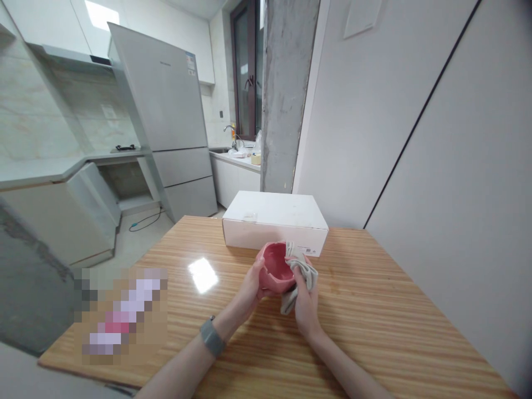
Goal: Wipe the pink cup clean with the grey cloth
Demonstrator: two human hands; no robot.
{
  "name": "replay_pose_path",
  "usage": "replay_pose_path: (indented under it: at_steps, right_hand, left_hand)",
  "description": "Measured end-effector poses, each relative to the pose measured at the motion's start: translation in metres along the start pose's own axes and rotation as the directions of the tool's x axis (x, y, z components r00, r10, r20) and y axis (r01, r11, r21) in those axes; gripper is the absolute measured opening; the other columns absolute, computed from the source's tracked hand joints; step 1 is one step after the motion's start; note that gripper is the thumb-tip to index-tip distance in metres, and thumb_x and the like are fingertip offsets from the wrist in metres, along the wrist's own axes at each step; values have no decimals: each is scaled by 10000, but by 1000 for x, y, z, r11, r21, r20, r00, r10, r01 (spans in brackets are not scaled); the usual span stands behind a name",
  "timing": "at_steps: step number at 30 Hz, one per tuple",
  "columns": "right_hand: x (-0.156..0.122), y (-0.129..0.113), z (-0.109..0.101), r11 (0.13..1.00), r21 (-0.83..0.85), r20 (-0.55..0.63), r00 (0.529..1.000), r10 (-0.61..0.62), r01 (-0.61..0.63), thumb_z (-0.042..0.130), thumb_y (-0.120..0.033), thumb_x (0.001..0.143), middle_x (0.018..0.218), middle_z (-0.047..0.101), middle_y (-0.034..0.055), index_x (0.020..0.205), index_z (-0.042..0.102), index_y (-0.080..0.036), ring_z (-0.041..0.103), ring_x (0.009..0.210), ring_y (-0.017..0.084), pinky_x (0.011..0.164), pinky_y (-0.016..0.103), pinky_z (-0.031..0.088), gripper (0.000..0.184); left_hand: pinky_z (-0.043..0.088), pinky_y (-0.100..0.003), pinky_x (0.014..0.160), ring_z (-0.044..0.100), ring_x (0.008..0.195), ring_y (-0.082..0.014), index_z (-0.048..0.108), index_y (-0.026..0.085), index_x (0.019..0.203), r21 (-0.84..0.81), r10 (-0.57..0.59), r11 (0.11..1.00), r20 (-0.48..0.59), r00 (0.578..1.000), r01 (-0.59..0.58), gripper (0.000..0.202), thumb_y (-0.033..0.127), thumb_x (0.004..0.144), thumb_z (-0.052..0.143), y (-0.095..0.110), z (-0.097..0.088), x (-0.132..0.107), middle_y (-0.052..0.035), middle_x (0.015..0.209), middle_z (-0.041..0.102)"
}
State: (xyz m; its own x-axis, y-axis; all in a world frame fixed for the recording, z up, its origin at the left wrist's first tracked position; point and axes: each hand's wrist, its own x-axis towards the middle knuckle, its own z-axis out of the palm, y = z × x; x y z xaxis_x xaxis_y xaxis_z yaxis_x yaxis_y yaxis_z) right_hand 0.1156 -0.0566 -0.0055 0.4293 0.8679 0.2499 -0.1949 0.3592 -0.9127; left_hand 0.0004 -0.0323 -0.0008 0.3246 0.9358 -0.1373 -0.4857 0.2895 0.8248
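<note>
My left hand (pixel 250 287) grips a small pink bowl (pixel 275 269) by its left side, tilted so its inside faces me, just above the wooden table (pixel 374 310). My right hand (pixel 306 303) holds a grey-beige cloth (pixel 300 274) against the bowl's right rim, with part of the cloth hanging down below the bowl. A grey watch sits on my left wrist. Both hands are close together near the middle of the table.
A white cardboard box (pixel 274 221) lies right behind the bowl at the table's far edge. A blurred patch covers something at the table's front left. A white wall runs along the right. A fridge (pixel 166 122) and kitchen counters stand beyond on the left.
</note>
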Motion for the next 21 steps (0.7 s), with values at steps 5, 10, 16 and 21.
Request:
replay_pose_path:
  at_steps: [5,10,16,21]
  right_hand:
    - [27,-5,-14,987,66,105,985,140,-147,634,-475,789,999,735,36,886,720,-236,630,1083,267,1047,421,401,272]
    - [37,-14,-22,892,95,423,828,367,-443,649,-497,769,947,759,55,959,732,-215,665,1037,298,959,431,478,350]
    - [39,-16,-23,978,18,373,909,187,-209,647,-553,779,1248,658,40,1117,695,-252,490,1293,265,1139,430,281,455]
    - [32,-6,-22,999,-14,334,942,41,-39,636,-516,807,1379,557,9,1164,670,-294,386,1373,230,1190,426,159,422]
  left_hand:
    - [527,-322,556,686,803,-261,559,146,1291,-4,-209,978,124,970,211,747,698,854,310,8,-11,3,-144,1079,710]
    - [527,-341,800,679,924,-253,618,108,1211,-105,-255,954,217,942,282,715,688,840,422,5,-15,3,-140,1080,714]
    - [457,-335,981,583,1164,-252,630,133,1202,-162,-184,966,127,975,203,587,593,857,508,-6,-8,7,-104,1236,656]
    - [458,-380,1005,536,1236,-266,569,169,1289,-163,-166,969,135,977,187,573,566,887,477,-3,-4,5,-106,1320,600]
